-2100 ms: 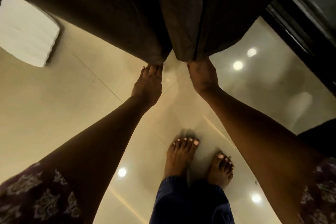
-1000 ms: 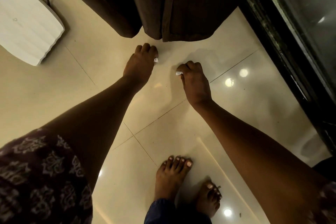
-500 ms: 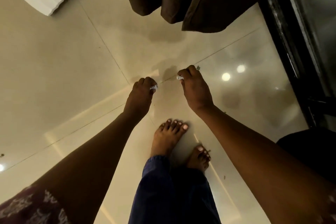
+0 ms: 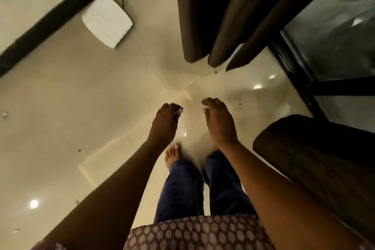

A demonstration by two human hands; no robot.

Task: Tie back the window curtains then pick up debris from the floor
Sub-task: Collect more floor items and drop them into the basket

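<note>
Dark brown curtains [image 4: 219, 18] hang in folds at the top, their hems just above the cream tiled floor [image 4: 81, 91]. My left hand [image 4: 165, 123] is held out over the floor with curled fingers pinching a small white scrap [image 4: 179, 111]. My right hand [image 4: 219, 122] is beside it, also curled, pinching another white scrap [image 4: 205, 106]. Small bits of debris lie on the tiles: a dark speck [image 4: 215, 72] below the curtain hems, one [image 4: 239, 104] right of my right hand, a pale scrap [image 4: 4, 115] at the far left.
A white boxy device [image 4: 107, 20] with a black cable sits on the floor at the upper left by a dark skirting strip [image 4: 50, 16]. A dark-framed glass door [image 4: 334, 32] runs along the right. A dark wooden surface [image 4: 316, 158] juts in at right. My bare foot [image 4: 172, 155] stands below my hands.
My hands left the curtain hems, each came away pinching a white scrap, and rose from the floor. The view has pulled back and up as I straighten, curtains now farther off.
</note>
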